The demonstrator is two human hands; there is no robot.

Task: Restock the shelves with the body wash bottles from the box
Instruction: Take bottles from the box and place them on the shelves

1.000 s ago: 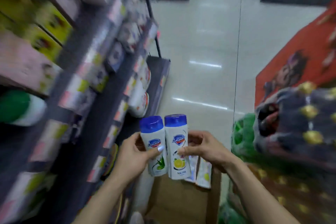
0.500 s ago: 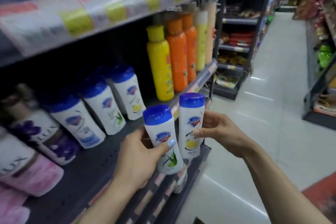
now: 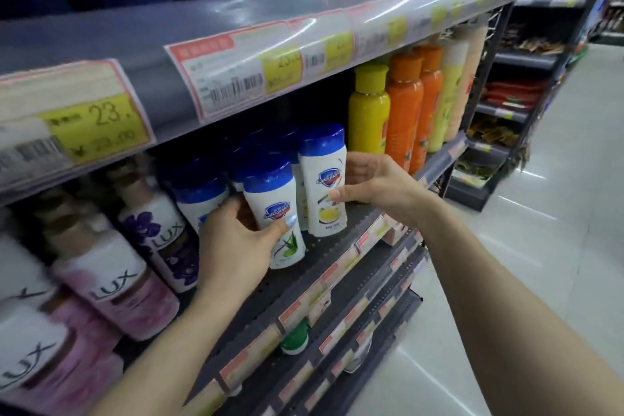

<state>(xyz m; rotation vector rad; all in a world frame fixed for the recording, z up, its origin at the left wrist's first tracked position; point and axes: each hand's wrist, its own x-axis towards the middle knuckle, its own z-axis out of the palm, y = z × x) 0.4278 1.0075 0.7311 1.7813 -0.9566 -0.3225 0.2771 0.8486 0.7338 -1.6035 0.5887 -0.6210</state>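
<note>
Since half a second ago both bottles have moved from in front of the shelf edge to over the shelf (image 3: 337, 246) deck, and the view has closed in on the body wash row; a second ago they were held above the box by the floor. In judgement, this is the placing step, not yet released. The left hand (image 3: 233, 246) is clasped around the aloe bottle (image 3: 275, 213), thumb across its label, with the bottle tilted and its base at or just above the deck; contact cannot be told. The right hand (image 3: 374, 186) grips the lemon bottle (image 3: 326, 179) between thumb at the front and fingers behind; it stands nearly upright, just right of the aloe bottle. Both sit at the front of a row of blue-capped bottles (image 3: 199, 192) of the same kind, which fill the space behind and limit how far back either can go. Left of the row stand Lux bottles (image 3: 162, 233); right of it a yellow bottle (image 3: 368, 111) and orange bottles (image 3: 405, 105), near the right hand. The upper shelf strip (image 3: 236, 74) overhangs the caps, so clearance above looks tight. The box is not in view.
</note>
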